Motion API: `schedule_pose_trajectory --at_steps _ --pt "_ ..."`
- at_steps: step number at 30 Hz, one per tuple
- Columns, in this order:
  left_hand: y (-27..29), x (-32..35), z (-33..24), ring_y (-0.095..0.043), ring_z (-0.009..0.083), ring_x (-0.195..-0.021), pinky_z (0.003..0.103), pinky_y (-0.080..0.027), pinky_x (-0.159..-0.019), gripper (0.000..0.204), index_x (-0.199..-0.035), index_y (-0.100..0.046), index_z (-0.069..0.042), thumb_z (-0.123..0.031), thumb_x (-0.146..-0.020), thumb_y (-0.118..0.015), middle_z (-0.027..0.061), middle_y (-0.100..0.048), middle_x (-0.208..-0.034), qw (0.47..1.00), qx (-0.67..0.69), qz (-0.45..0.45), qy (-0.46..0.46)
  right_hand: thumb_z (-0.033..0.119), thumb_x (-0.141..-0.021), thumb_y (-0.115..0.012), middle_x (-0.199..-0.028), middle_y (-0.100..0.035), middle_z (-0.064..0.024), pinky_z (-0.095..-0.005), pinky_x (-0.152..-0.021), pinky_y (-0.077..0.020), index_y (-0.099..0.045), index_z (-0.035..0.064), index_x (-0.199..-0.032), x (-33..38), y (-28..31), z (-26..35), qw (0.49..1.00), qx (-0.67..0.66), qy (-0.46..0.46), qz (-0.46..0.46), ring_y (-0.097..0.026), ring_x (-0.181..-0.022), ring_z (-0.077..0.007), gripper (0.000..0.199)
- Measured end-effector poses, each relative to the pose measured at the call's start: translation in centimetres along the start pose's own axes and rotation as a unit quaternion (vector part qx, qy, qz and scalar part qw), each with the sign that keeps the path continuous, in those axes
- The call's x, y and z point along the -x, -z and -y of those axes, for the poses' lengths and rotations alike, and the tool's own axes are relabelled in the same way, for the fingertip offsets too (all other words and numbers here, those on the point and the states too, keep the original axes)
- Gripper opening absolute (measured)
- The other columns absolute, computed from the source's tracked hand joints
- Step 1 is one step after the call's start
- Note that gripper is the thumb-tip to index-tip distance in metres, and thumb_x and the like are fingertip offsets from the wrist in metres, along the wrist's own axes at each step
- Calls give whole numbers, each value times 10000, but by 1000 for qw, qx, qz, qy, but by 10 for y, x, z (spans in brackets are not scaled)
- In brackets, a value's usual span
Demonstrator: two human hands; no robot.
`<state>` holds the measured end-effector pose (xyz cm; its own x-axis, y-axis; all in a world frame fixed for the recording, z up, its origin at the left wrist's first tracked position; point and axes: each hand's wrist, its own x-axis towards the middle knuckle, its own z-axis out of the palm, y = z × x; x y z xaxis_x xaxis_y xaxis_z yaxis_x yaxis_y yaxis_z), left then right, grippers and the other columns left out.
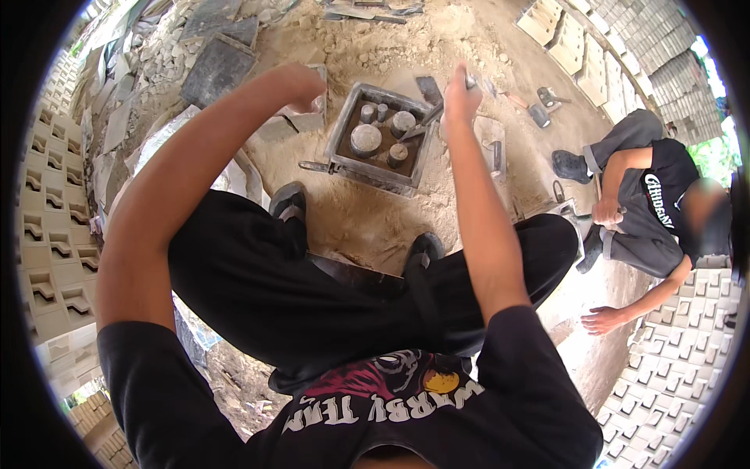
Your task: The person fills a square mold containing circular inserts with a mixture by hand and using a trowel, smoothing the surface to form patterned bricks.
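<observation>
In front of my feet stands a square metal mould frame [341, 134] with a side handle. Dark sand fills it, and several upright cylinders of different sizes stand in the sand, the widest a pale-topped cylinder [366, 141]. My right hand [462, 103] is closed around the handle of a trowel [426, 121], whose blade reaches over the frame's right side. Beyond the frame's left corner hovers my left hand [301, 87], fingers curled; whatever it may hold is hidden.
On the right a co-worker [664, 180] crouches, one hand on a tool. Two dark mallet-like tools [539, 115] and a pale block with a handle [492, 148] lie right of the frame. Dark slabs [219, 72] and rubble lie far left. Patterned blocks [55, 250] are stacked along the sides.
</observation>
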<state>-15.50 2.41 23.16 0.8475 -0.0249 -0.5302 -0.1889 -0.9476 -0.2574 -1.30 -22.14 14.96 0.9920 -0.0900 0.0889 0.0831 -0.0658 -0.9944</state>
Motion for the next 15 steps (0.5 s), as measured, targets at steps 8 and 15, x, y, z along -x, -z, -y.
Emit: schedule_pose_trajectory --at_steps 8,15 --pt "-4 -6 -2 -678 321 -994 433 -546 -845 340 -1062 -720 -64 -332 -856 -695 129 -712 -1072 1000 13 -20 -7 563 -922 -591 -578 -555 -69 -416 -599 -448 -521 3 -574 28 -12 -14 991 64 90 78 -555 -569 -188 663" --pt "5 -10 -4 -655 337 -1038 454 -519 -892 386 -1117 -672 -76 -387 -890 -644 151 -691 -1083 1000 3 1 -24 462 -955 -606 -515 -501 -28 -362 -509 -397 -511 14 -576 46 -32 4 984 64 129 108 -459 -501 -128 595"
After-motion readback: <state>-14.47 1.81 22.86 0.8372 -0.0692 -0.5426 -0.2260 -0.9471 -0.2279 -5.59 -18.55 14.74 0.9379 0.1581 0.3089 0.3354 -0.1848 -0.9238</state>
